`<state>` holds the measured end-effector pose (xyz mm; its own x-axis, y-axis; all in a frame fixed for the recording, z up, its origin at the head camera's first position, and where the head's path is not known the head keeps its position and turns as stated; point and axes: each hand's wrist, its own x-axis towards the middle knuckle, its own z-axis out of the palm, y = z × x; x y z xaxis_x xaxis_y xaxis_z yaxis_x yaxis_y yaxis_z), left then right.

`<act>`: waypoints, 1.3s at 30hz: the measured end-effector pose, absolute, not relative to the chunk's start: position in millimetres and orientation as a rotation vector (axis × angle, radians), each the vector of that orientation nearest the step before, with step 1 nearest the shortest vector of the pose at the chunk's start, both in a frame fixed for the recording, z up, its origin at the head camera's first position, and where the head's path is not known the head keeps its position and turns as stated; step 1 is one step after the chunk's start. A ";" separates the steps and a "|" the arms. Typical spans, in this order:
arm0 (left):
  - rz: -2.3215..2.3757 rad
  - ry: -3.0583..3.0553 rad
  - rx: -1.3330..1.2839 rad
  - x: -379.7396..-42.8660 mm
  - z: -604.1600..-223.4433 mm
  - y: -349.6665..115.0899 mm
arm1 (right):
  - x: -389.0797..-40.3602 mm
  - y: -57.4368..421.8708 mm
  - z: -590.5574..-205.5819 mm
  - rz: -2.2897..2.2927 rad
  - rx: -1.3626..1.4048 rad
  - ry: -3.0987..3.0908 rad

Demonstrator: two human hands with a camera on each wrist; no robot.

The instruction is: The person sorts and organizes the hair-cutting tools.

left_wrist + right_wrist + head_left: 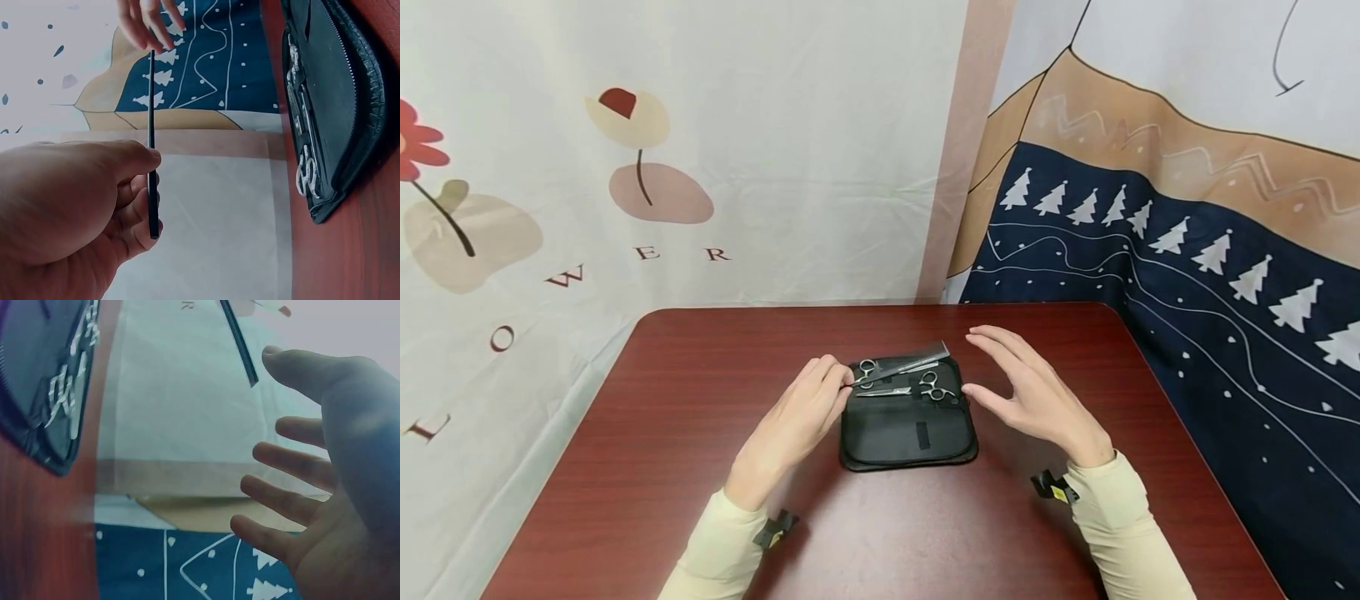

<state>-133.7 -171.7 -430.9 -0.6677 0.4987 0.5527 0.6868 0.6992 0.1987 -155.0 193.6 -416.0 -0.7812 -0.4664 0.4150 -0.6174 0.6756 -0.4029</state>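
My left hand [801,412] pinches one end of a thin black comb [910,365] between thumb and fingers. In the left wrist view the comb [151,106] is seen edge-on, raised off the table. To its right, my right hand [1037,396] is held with fingers spread and nothing in them. The comb's free end points toward that hand, with a gap between them in the right wrist view. Below lies an open black zip case [887,442], holding silver scissors [936,392] and a second pair of scissors [867,367] partly hidden by the comb.
The case rests on a reddish-brown wooden table [700,442] with rounded far corners. Behind the table hangs a pale printed cloth [820,167], and a dark blue tree-patterned cloth [1187,275] hangs at the right.
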 end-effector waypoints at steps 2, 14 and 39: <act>-0.533 -2.448 -0.911 -133.1 -429.8 -171.9 | -156.5 188.5 -414.0 0.780 0.882 -2.574; -0.398 -2.401 -0.956 -131.6 -428.6 -166.1 | -154.3 163.7 -414.8 0.801 1.081 -2.362; -0.325 -2.429 -1.013 -123.5 -428.7 -156.5 | -166.0 144.8 -431.2 0.594 1.272 -2.195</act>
<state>-123.5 -156.5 -428.7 -0.6078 0.6009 0.5191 0.7164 0.6970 0.0319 -166.0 144.8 -431.2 -0.4162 -0.6486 0.6373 -0.8814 0.4600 -0.1075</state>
